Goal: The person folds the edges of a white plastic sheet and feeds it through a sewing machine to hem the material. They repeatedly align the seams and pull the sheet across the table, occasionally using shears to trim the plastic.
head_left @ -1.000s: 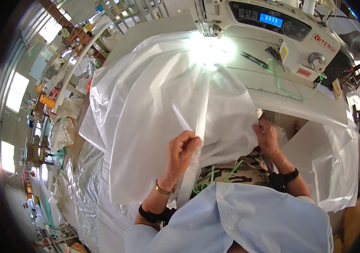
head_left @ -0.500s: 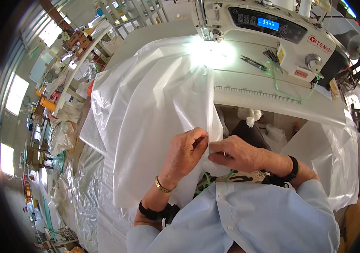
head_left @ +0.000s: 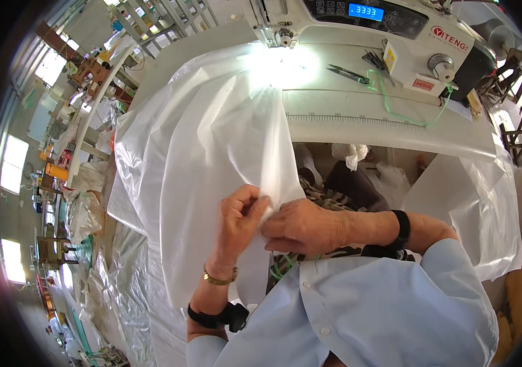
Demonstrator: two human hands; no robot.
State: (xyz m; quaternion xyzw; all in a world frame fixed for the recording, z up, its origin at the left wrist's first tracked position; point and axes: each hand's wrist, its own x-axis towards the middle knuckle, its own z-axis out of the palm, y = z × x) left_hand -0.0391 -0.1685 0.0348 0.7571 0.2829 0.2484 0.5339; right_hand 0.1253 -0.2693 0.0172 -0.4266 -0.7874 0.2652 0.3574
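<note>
A large sheet of shiny white plastic fabric (head_left: 193,159) spreads over the sewing table and hangs toward my lap. Its far end lies under the brightly lit needle area of the sewing machine (head_left: 383,37). My left hand (head_left: 239,220) pinches the sheet's right edge between thumb and fingers. Right beside it, my right hand (head_left: 301,226) has its fingers curled on the same edge, the fingertips partly hidden. Both hands are close together in front of my shirt, on this side of the table edge.
Tweezers (head_left: 350,74) and several dark tools (head_left: 382,66) lie on the table right of the needle, near a green thread (head_left: 389,110). A ruler strip (head_left: 359,120) runs along the table's front. More white sheeting (head_left: 469,214) hangs at the right; crumpled clear plastic (head_left: 117,293) lies at the left.
The view has shifted, so the machine sits higher and further left. Both hands stay on the sheet's edge, and my right hand has come closer against my left.
</note>
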